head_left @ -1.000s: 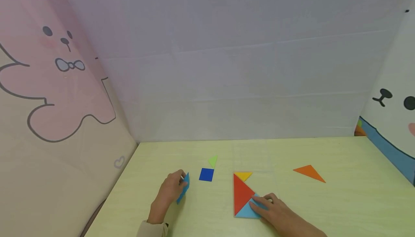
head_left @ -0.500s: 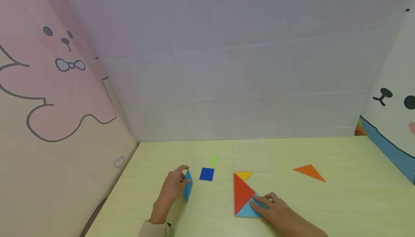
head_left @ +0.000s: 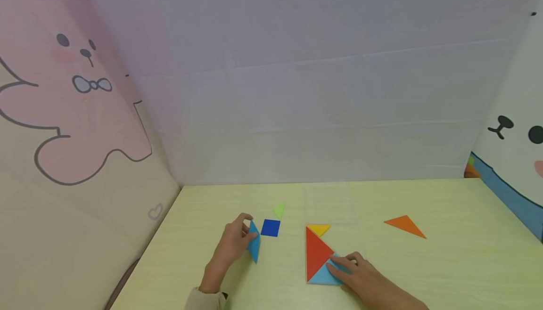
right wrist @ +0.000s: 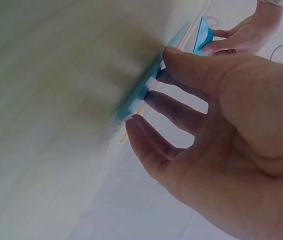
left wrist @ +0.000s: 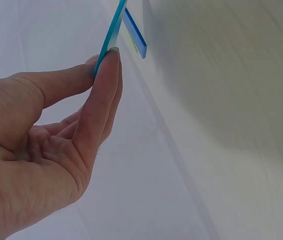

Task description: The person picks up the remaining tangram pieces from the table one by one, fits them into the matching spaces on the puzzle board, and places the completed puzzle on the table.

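Note:
My left hand (head_left: 233,239) pinches a blue parallelogram tangram piece (head_left: 254,252) between thumb and fingertips, standing it on edge above the table. The left wrist view shows this blue piece edge-on at the top. Just to its right lies a dark blue square (head_left: 270,228). My right hand (head_left: 365,274) rests its fingertips on a light blue piece (head_left: 320,278) lying on the table, partly hidden under the fingers. This piece borders a large red triangle (head_left: 317,256), and a small yellow triangle (head_left: 319,229) touches the red one's upper edge.
A small light green triangle (head_left: 279,210) lies behind the dark blue square. An orange triangle (head_left: 405,226) lies farther right on the pale wooden table (head_left: 458,267). White cloth (head_left: 322,112) closes off the back, with cartoon-printed sheets at both sides.
My left hand has moved slightly right and away from me with the blue parallelogram, which shows more of its face. My right hand stays in place.

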